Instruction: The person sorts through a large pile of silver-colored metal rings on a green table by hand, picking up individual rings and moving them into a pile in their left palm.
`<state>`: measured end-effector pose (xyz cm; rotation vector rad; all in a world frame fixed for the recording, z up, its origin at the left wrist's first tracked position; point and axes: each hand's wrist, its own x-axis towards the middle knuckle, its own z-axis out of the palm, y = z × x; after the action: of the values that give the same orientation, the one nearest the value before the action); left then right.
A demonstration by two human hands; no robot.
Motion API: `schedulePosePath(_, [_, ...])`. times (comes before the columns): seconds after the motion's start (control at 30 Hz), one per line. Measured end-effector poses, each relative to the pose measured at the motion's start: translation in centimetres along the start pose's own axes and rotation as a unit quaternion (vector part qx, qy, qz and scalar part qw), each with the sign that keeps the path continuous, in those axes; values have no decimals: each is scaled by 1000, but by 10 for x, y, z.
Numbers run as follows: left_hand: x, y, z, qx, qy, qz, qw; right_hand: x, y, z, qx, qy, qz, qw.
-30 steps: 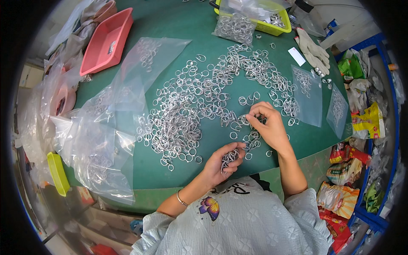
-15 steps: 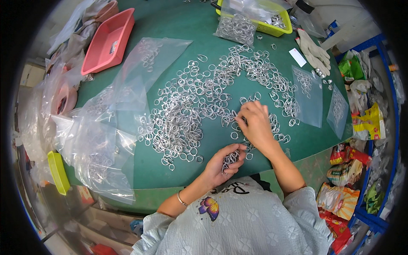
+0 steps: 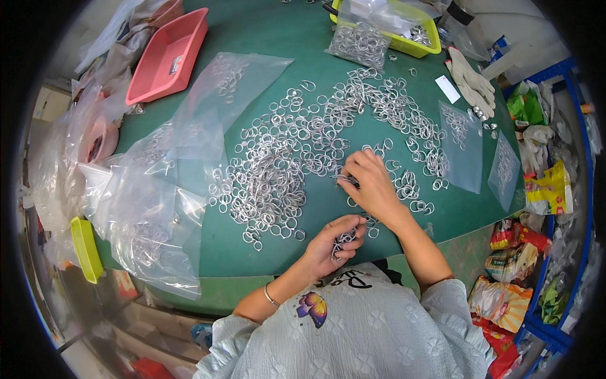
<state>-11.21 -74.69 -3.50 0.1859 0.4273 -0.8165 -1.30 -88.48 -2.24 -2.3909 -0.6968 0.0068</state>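
Note:
My left hand (image 3: 333,243) is closed around a clump of silvery metal rings (image 3: 344,239) near the table's front edge. Ahead of it and to the right, my right hand (image 3: 371,186) is bent down over the tabletop, its curled fingers gripping a few rings (image 3: 346,181); how many is hidden by the hand. A dense heap of the same rings (image 3: 268,189) lies to the left, and a looser band of rings (image 3: 404,108) arcs away behind the right hand. A small cluster of rings (image 3: 409,186) sits just right of that hand.
Clear plastic bags holding rings (image 3: 151,215) cover the left of the green table (image 3: 252,76). A pink tray (image 3: 142,91) stands far left, a yellow-green basket (image 3: 429,41) far right. Flat bags (image 3: 464,161), a white label (image 3: 447,90) and a glove (image 3: 470,82) lie right.
My right hand has shifted slightly left over the rings, its fingers now drawn in on some of them. My left hand stays closed in nearly the same place. The view has shifted slightly.

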Motion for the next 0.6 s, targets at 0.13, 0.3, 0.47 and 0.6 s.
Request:
schedulePosePath(0.13, [-1,1,0,15,42,30,999,-3,-5,-28,224,-36,106,968])
schedulePosePath(0.3, [0,2,4,22,48,68,996,-19,-10,-37,505,-79,218,832])
schedulePosePath(0.47, [-4,6,17,36,86,36,995,-23,-23,-45,289,-70,74,952])
schedulePosePath(0.6, [5,2,-26,3,-116,27,993,2,-13,-36,174,31,63,982])
